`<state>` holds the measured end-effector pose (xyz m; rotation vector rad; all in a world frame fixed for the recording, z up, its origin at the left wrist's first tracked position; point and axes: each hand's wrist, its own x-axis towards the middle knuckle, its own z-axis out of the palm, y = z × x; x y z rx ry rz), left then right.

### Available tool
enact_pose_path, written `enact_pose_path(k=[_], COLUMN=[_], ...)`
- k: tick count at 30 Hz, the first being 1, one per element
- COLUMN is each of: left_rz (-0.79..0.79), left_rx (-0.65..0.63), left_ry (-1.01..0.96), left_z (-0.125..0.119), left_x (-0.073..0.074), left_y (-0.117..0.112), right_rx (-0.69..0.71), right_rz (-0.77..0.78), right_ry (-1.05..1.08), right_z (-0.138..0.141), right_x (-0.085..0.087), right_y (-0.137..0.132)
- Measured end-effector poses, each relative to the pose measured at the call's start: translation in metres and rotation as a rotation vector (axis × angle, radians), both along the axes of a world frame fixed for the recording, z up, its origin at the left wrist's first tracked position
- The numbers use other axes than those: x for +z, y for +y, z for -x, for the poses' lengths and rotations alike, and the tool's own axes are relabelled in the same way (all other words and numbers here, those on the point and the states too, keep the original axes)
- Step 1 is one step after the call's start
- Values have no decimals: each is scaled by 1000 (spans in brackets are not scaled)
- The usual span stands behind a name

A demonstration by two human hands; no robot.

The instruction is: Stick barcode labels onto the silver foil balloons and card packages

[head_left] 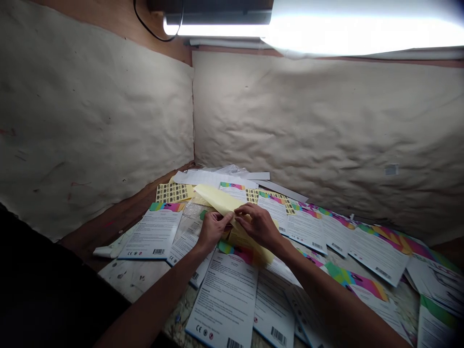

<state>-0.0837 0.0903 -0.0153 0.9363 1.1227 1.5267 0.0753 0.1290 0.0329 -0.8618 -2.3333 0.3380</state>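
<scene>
A pale yellow sheet (pixel 218 197), bent over with its plain side showing, is held up above the table. My left hand (pixel 213 231) pinches its near edge between thumb and fingers. My right hand (pixel 259 224) is closed at the same sheet, fingertips curled against it just right of my left thumb; whether a small label is between them cannot be made out. Below the hands lies a printed card (pixel 224 295) with a colourful top, text and a barcode. Sheets of small dark labels on yellow backing (pixel 172 193) lie beyond my hands.
More printed cards (pixel 154 232) spread over the table, overlapping on the right (pixel 379 253). White paper strips (pixel 213 178) and clear plastic pile up at the back corner. Paper-covered walls (pixel 308 121) enclose the left and back. A bright tube lamp (pixel 217 30) hangs overhead.
</scene>
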Motion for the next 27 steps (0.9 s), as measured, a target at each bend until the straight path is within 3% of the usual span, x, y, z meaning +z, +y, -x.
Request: enact_pose_path(k=[12, 22, 27], left_rz=[-12, 7, 83], left_rx=[0, -35, -101], left_ry=[63, 187, 134], left_z=[-4, -4, -7], left_x=[2, 0, -2], left_y=[-3, -3, -3], right_rx=[-21, -158, -170], right_rz=[-16, -236, -233], right_ry=[-5, -126, 54], right_z=[-1, -4, -15], right_x=[-2, -11, -6], right_y=[-3, 1, -5])
